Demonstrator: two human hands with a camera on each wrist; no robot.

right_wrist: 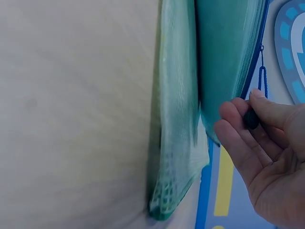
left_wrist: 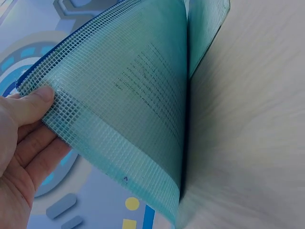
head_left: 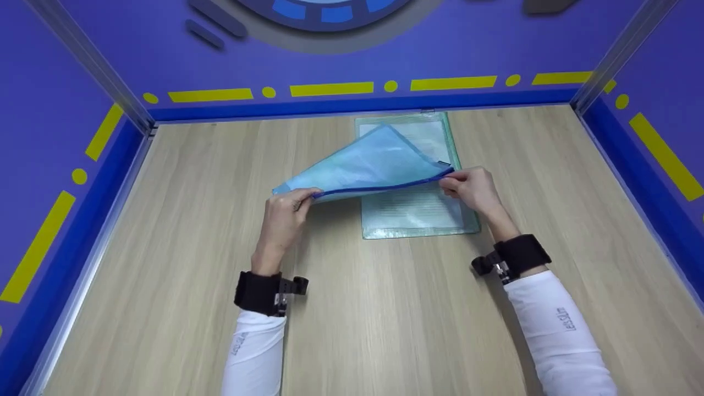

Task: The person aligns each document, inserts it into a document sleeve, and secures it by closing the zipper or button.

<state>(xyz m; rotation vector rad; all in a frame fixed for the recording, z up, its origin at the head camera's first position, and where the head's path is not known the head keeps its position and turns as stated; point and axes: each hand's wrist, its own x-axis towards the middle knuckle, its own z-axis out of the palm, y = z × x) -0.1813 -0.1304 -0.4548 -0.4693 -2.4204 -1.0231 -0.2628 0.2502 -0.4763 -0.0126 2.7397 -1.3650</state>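
A translucent blue mesh zip pouch [head_left: 363, 162] is lifted and tilted, with its dark blue zipper [head_left: 385, 188] along the near edge. My left hand [head_left: 283, 220] pinches the zipper edge's left end, thumb on top. Printed text shows through the mesh of the pouch [left_wrist: 147, 90] in the left wrist view. At the other end my right hand [head_left: 478, 190] pinches the corner by the zipper's end. From the zipper hangs a blue cord [right_wrist: 263, 78]; a dark pull tab [right_wrist: 251, 119] sits between that hand's thumb and fingers. Beneath, partly covered, lies a green mesh pouch [head_left: 412, 214] containing printed paper.
The pale wooden table [head_left: 341, 308] extends on both sides of the pouches. Purple panels with yellow markings enclose it, the back panel [head_left: 330, 71] standing just behind the green pouch. Each wrist wears a black strap [head_left: 258, 294] with a small camera.
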